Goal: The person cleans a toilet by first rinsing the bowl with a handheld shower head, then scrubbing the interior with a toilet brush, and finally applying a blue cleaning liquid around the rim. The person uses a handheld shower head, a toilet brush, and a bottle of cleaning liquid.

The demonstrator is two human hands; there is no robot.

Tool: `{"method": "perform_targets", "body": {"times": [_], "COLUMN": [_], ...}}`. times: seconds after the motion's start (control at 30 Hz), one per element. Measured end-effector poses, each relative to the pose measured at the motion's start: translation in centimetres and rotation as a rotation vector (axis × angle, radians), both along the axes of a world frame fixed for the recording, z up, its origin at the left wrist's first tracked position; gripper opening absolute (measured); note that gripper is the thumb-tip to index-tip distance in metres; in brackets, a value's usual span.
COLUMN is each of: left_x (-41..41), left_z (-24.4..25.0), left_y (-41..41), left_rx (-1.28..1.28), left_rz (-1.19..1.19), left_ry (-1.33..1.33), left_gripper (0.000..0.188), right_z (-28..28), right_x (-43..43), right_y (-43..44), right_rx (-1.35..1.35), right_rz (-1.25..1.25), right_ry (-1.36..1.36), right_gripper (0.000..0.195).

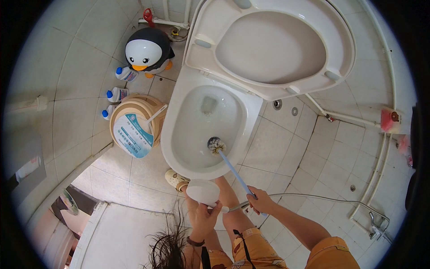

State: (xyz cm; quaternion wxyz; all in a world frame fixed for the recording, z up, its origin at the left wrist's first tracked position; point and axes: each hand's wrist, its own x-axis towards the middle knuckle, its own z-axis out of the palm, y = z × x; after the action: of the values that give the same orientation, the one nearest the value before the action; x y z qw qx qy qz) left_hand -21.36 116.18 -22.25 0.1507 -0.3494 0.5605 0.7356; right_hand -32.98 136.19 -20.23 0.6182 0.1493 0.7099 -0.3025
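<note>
My right hand [262, 200] grips the pale blue handle of a toilet brush [234, 170]. Its bristle head rests inside the white toilet bowl [169, 148], near the front right of the inner wall. In my left hand [204, 218] is a white shower head [202, 192], held just in front of the bowl's front rim. A flexible shower hose [312, 197] runs from it, behind my right hand, to a wall tap [378, 227] at the lower right. The toilet seat [339, 43] stands raised, together with the lid [268, 47] behind it.
Left of the toilet stand a lidded beige bucket [156, 111], several white bottles with blue caps [118, 94] and a penguin-shaped bin [144, 50]. Pipes [373, 178] run along the right wall. Floor drains [277, 104] lie right of the toilet. A white door [124, 235] is at lower left.
</note>
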Motion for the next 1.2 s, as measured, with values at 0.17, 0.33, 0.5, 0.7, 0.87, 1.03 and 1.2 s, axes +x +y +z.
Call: {"method": "perform_targets", "body": {"times": [0.17, 0.33, 0.5, 0.7, 0.87, 1.03, 1.2], "left_x": [0.1, -0.2, -0.9, -0.7, -0.9, -0.5, -1.1], "left_z": [-0.4, -0.3, 0.2, 0.0, 0.2, -0.2, 0.0], "left_y": [0.2, 0.2, 0.3, 0.3, -0.2, -0.5, -0.7], "left_rx": [-0.032, -0.036, 0.044, 0.025, 0.056, 0.080, 0.012], "left_rz": [-0.050, -0.064, 0.006, -0.010, 0.011, 0.055, 0.071], "left_ry": [-0.012, -0.030, -0.028, -0.064, -0.073, -0.033, -0.045], "left_gripper": [0.024, 0.028, 0.030, 0.027, 0.023, 0.029, 0.020], "right_z": [-0.1, 0.3, -0.2, 0.6, -3.3, -5.1, -9.7], "right_x": [0.6, 0.4, -0.3, -1.8, -6.1, -16.8, -23.5], "right_y": [0.2, 0.0, 0.4, -0.6, 0.9, -8.3, -10.8], "right_rx": [0.006, -0.001, -0.029, 0.028, -0.111, 0.015, 0.007], "right_rz": [0.028, -0.098, -0.334, -0.289, 0.417, 0.549, 0.472], "right_ry": [0.072, 0.007, -0.261, -0.196, 0.531, 0.339, -0.047], "right_gripper": [0.045, 0.050, 0.055, 0.049, 0.050, 0.044, 0.042]}}
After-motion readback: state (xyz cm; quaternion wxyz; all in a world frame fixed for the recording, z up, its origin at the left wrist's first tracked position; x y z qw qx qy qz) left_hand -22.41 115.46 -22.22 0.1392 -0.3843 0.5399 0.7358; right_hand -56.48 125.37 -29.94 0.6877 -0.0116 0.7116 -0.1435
